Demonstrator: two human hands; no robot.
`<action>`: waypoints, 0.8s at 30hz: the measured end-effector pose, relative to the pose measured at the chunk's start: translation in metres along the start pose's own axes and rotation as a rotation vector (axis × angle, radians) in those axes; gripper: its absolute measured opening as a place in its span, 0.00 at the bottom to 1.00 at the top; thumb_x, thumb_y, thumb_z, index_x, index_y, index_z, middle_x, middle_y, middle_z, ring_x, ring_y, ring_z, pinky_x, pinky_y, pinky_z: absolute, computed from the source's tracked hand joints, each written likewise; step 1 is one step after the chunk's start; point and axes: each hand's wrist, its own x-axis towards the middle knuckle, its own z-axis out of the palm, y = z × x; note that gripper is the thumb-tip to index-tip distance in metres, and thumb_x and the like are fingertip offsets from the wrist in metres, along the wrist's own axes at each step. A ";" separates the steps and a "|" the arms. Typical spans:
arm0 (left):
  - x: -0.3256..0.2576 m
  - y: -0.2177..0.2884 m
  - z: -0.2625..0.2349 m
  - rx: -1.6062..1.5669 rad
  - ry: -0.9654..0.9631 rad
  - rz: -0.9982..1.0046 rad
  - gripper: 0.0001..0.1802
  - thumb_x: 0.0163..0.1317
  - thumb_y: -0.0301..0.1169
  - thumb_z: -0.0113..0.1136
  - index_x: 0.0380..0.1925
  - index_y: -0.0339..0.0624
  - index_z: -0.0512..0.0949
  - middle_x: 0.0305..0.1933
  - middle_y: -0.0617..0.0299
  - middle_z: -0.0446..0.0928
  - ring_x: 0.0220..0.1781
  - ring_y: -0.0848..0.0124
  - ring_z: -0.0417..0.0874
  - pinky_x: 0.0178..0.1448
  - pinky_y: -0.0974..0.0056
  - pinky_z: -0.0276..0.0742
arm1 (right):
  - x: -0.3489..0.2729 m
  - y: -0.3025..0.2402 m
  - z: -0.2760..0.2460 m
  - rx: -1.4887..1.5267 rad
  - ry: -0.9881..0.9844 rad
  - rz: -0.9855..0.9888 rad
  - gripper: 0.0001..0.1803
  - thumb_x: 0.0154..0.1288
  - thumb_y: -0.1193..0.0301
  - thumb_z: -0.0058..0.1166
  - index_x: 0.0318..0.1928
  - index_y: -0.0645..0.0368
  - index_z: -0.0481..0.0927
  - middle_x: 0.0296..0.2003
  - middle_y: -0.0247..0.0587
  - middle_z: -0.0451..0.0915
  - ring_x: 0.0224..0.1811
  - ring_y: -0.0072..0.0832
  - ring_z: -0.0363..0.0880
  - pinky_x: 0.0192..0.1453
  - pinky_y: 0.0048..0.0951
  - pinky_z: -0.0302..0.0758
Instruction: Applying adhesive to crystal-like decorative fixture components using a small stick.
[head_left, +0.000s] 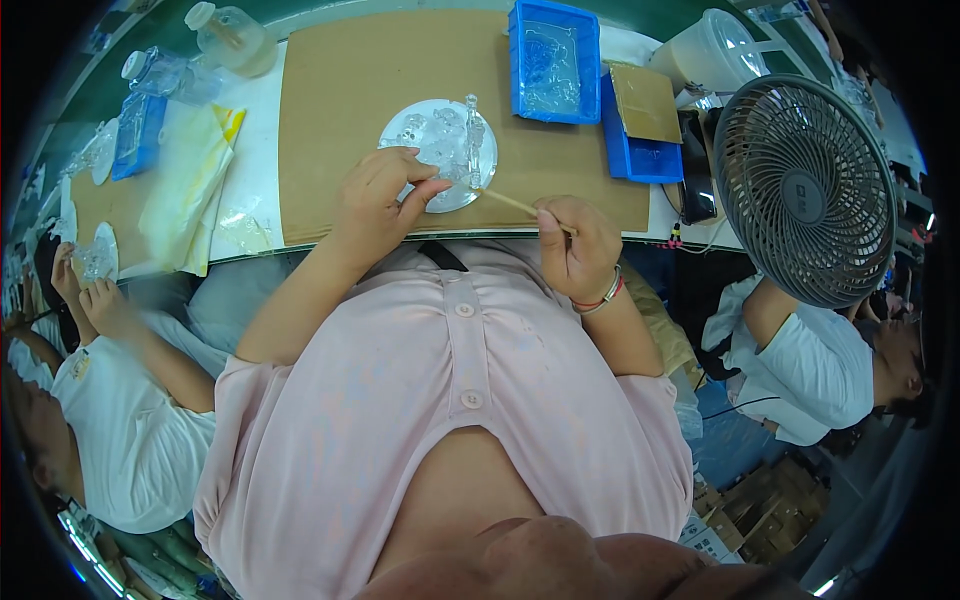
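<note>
The right hand (580, 240) is closed around a slim, pale wooden stick (515, 204), its thumb pressed along the shaft; the stick slants over the near-right rim of a round white plate (460, 200), and whether its tip touches the long clear piece (473, 140) there cannot be told. That piece, glassy, narrow and knobbed, lies along the plate's right side, its far end passing the rim. Small glossy, irregular transparent pieces (436, 135) cluster beside it. The left hand (385, 195) bends over the plate's near-left rim, thumb and forefinger tips close together; whether they pinch anything cannot be told. Beneath, smooth matte brown cardboard (330, 80) spreads widely left of the plate and beyond it, its near edge just in front of the person's body. To the right, room narrows toward 2 blue plastic bins (555, 117) (645, 165) and a round, dark-grilled fan (805, 190).
</note>
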 end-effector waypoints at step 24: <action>0.002 0.002 -0.003 -0.018 -0.055 -0.043 0.10 0.49 0.24 0.72 0.30 0.39 0.79 0.33 0.57 0.82 0.45 0.58 0.84 0.50 0.58 0.78 | 0.001 -0.011 0.012 0.131 -0.066 -0.062 0.02 0.61 0.79 0.54 0.33 0.63 0.74 0.25 0.46 0.81 0.22 0.38 0.79 0.28 0.32 0.75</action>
